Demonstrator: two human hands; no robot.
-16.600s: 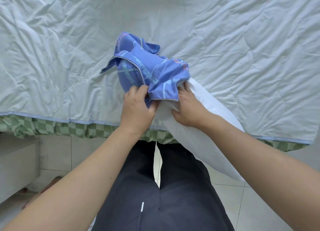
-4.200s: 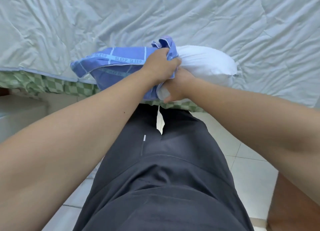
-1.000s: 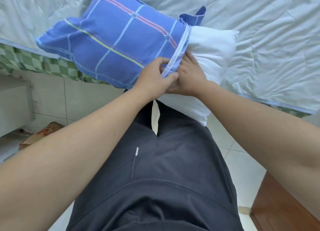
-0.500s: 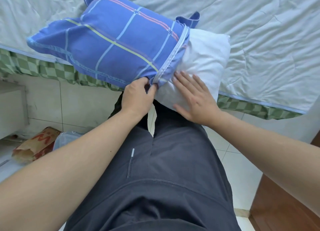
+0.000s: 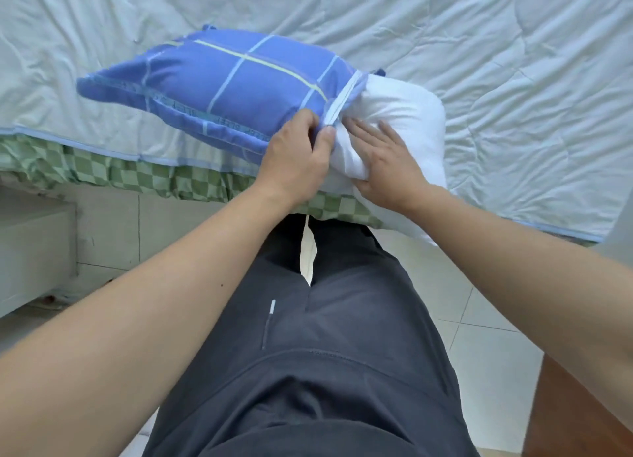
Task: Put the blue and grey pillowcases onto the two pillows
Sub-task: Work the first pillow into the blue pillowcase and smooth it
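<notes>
Now that the left hand (image 5: 297, 148) has re-pinched the blue checked cotton pillowcase (image 5: 226, 80) hem and the flat, open right hand (image 5: 385, 158) presses the plump white pillow (image 5: 404, 114) down, the last third looks ready to slide in.

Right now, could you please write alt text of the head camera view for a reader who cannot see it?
At the bed's edge, the left hand pinches the open hem of a blue pillowcase pulled partway over a white pillow, while the right hand presses the pillow's uncovered end. Both lie on a pale quilt.
</notes>
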